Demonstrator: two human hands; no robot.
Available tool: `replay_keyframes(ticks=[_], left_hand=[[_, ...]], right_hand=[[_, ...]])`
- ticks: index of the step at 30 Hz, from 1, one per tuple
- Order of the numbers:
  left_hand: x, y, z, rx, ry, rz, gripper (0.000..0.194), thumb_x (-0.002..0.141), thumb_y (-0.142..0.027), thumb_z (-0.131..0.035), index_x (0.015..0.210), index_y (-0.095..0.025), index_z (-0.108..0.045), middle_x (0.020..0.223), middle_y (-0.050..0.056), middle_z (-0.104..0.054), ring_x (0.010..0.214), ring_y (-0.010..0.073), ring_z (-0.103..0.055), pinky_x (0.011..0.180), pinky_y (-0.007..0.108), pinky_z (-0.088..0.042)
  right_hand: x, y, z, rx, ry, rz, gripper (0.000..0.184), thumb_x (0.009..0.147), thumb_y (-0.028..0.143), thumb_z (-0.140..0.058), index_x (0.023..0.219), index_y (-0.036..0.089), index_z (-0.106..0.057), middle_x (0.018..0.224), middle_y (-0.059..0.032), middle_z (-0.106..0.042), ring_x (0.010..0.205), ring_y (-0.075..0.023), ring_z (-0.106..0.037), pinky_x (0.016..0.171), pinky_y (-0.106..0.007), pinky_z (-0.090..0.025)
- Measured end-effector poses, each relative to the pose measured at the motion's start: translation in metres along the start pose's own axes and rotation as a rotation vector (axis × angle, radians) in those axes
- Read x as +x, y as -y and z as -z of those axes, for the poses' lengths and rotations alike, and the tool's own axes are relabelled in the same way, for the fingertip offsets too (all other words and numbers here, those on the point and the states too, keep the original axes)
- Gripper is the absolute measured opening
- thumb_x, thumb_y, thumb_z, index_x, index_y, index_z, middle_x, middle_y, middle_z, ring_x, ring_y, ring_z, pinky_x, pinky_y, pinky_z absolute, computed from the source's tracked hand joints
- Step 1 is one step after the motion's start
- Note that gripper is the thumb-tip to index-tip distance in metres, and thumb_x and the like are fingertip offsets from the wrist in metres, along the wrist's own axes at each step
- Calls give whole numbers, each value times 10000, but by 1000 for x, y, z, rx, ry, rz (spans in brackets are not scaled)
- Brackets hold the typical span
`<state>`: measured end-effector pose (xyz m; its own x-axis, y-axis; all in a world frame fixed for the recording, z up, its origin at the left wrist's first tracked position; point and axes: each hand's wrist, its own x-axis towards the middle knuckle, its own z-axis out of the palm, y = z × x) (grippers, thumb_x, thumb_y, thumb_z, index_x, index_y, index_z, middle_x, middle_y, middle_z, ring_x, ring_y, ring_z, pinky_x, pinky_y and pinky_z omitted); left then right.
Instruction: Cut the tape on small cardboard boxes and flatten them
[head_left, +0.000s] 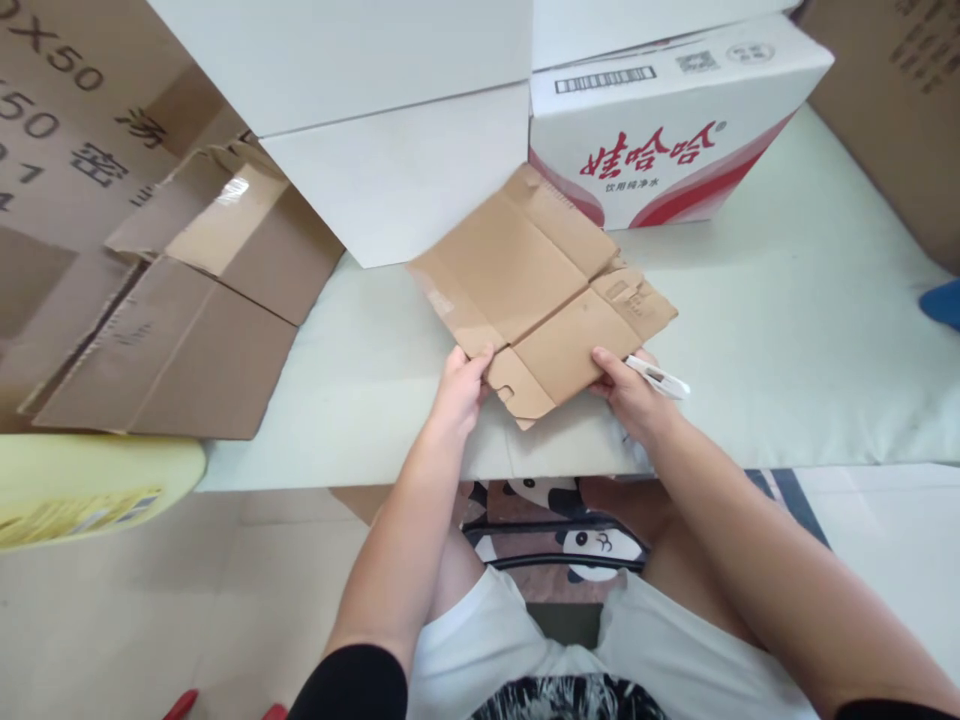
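An unfolded piece of brown cardboard [517, 265] is held over the pale green tabletop [360, 350], its creases and a torn right end showing. My left hand [465, 385] grips its near left edge, thumb on top. On the near right edge, my right hand [626, 390] pinches the cardboard between thumb and fingers. A white utility knife [658, 377] is also tucked in my right hand, sticking out to the right. The fingers beneath the cardboard are hidden.
Behind the cardboard stand a plain white box [405, 170] and a white carton with red lettering [660, 150]. Brown boxes [217, 290] fill the left side, near a yellow container [97, 480]. Another brown box [892, 110] stands far right, with a blue object [941, 303] below.
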<state>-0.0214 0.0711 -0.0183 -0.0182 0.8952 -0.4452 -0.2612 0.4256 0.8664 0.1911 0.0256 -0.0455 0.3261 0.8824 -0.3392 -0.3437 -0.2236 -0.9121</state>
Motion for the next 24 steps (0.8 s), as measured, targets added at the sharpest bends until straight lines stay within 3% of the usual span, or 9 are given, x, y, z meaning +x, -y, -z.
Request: replay_keyframes(ticks=[7,10,13,14,16,18,19,21,24], left_hand=[[-7,-11,3,181,45,70,63,880,-233,-657,904,-175,-665,781,44,-750,665,156,-698,641,255,-546],[-10,-16,6,217,80,65,152,917,-275,-599,804,-177,-627,723,35,-717,608,140,-675,620,241,-499],[-14,-20,10,225,109,28,156,920,-291,-574,818,-188,-629,786,37,-739,633,128,-685,639,233,-479],[-15,-21,11,225,114,16,146,914,-290,-572,826,-191,-631,804,37,-744,643,125,-687,651,234,-480],[-16,-22,13,222,121,-4,139,900,-300,-579,822,-196,-628,816,36,-746,652,125,-686,670,238,-481],[-17,-21,14,221,125,-17,140,880,-314,-595,804,-200,-623,810,37,-742,655,131,-686,672,245,-479],[-16,-21,13,220,125,-23,145,871,-322,-604,791,-202,-619,804,38,-740,655,135,-687,671,248,-477],[-15,-20,11,221,122,-31,154,855,-333,-613,767,-207,-614,788,42,-735,651,143,-687,666,256,-474],[-14,-19,7,224,122,-34,153,836,-337,-621,750,-209,-621,779,48,-733,645,152,-684,662,267,-474]], right_hand=[[-9,14,-5,71,-87,41,442,530,401,-922,840,220,-664,753,25,-723,552,-99,-595,390,-172,-421],[-20,30,1,170,-187,140,427,487,331,-894,820,219,-650,739,35,-699,574,-94,-596,380,-158,-411],[-34,54,31,241,-295,250,357,468,269,-832,734,215,-600,741,53,-670,659,-74,-625,517,-135,-534],[-39,63,46,263,-336,297,327,476,245,-803,717,218,-584,745,58,-660,658,-65,-614,513,-123,-526],[-47,80,80,342,-541,434,281,490,145,-736,707,233,-581,714,63,-633,600,-58,-579,374,-98,-372],[-53,96,112,297,-761,552,236,574,122,-707,700,281,-587,660,63,-602,585,-84,-587,369,-126,-362],[-54,103,124,216,-821,633,236,632,132,-712,736,327,-628,708,57,-650,639,-93,-637,413,-150,-419],[-51,115,142,49,-864,746,267,706,174,-724,809,416,-680,885,41,-758,805,-127,-731,501,-239,-504],[-33,131,150,-36,-916,779,296,683,168,-768,823,413,-681,1013,14,-804,921,-173,-763,546,-324,-520]])
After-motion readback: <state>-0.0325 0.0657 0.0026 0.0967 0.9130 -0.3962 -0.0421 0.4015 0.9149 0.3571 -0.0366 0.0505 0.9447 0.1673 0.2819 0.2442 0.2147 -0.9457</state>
